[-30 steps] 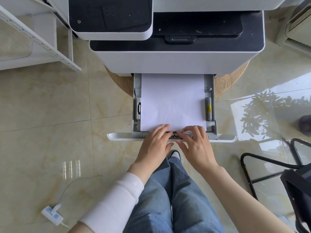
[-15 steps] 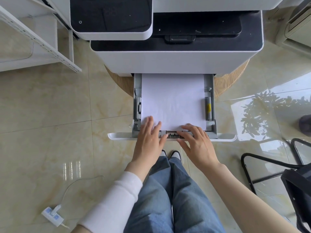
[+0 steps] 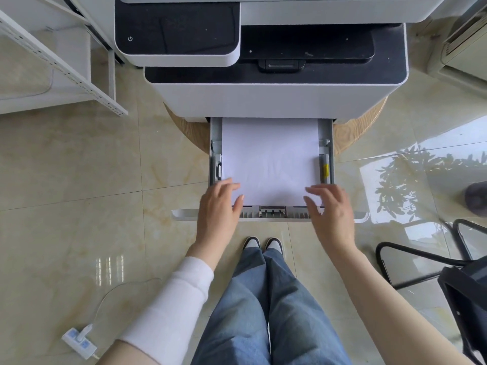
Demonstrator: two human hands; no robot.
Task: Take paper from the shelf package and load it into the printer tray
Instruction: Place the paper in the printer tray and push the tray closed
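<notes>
A white and black printer (image 3: 274, 98) stands on a round wooden base with its paper tray (image 3: 274, 212) pulled out toward me. A stack of white paper (image 3: 270, 159) lies flat in the tray between the side guides. My left hand (image 3: 218, 209) rests over the tray's near left corner, fingers spread and touching the paper's corner. My right hand (image 3: 332, 209) hovers over the near right corner, fingers apart, holding nothing. The shelf package is out of view.
A white metal shelf frame (image 3: 60, 64) stands at the upper left. A white power strip (image 3: 79, 342) with a cable lies on the tiled floor at lower left. A black chair (image 3: 448, 275) sits at the right. My legs and shoes are below the tray.
Both hands have moved apart from the tray's front middle to its near corners, the left going left and the right going right. The paper stays flat in the tray.
</notes>
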